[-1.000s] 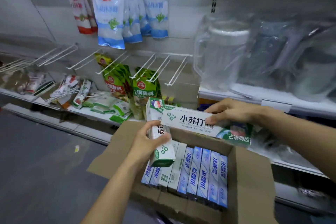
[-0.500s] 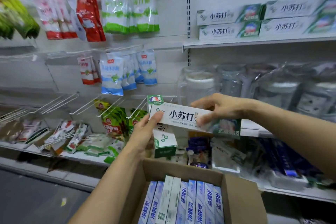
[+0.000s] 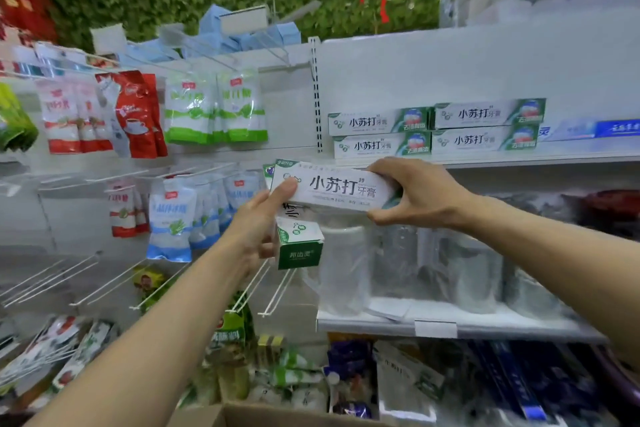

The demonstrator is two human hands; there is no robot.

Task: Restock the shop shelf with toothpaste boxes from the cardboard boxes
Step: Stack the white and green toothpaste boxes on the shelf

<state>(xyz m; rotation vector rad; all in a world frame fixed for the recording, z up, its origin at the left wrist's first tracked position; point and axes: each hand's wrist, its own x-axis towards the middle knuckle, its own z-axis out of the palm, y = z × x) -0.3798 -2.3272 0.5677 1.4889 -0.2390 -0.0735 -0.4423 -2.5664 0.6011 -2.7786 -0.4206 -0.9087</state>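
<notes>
You raise both hands off the cardboard box [image 3: 277,414]. A second ago it filled the lower view with its rows of blue packs, and now only a brown rim shows at the bottom edge. Your gaze climbs with them, so the shelf [image 3: 540,159] that was out of sight then now sits just above your knuckles.

Your right hand [image 3: 420,196] grips the long toothpaste box [image 3: 334,188] at its right end, thumb under and fingers over, and holds it level with its printed face toward you. Your left hand [image 3: 254,224] clasps an upright toothpaste box [image 3: 300,244] and lays a fingertip against the left end of the level one. Whether a second upright box hides behind it, I cannot tell.

On the shelf four matching boxes [image 3: 433,130] lie stacked two high and two across, with blue-labelled packs to their right.

For the task, the fetching looks finished and the placing is about to start: the level box is near its own kind and just below the shelf edge. Open room shows above the stack, so you probably need to lift a little more before sliding it in.
</notes>
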